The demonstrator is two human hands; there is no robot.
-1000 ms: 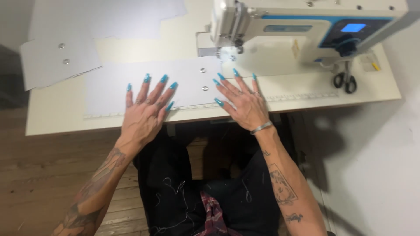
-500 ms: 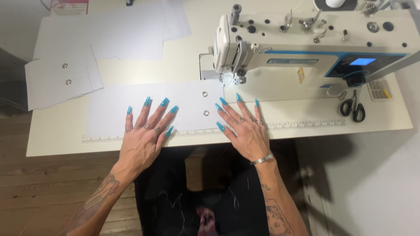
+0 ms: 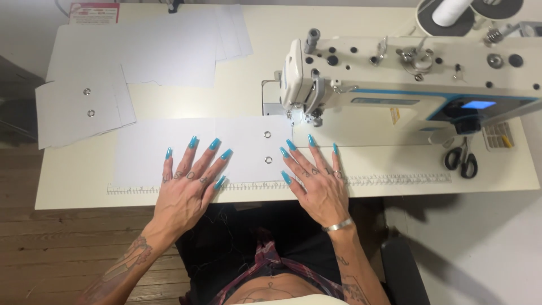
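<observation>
Thread spool (image 3: 451, 10) and its round stand: cut off by the top edge, upper part out of view. Red-and-white card (image 3: 94, 11) at the far table corner: top cropped, print too small to read. Sewing machine (image 3: 406, 85): right end runs past the frame; needle area beneath the head lost in glare and shadow. Small tray (image 3: 498, 135) beside the scissors (image 3: 462, 160): contents too small to tell. Ruler strip (image 3: 395, 179) along the table edge: partly covered by the left hand (image 3: 183, 189) and right hand (image 3: 319, 183); markings illegible. Both forearms cropped at the bottom edge. Table underside hidden.
</observation>
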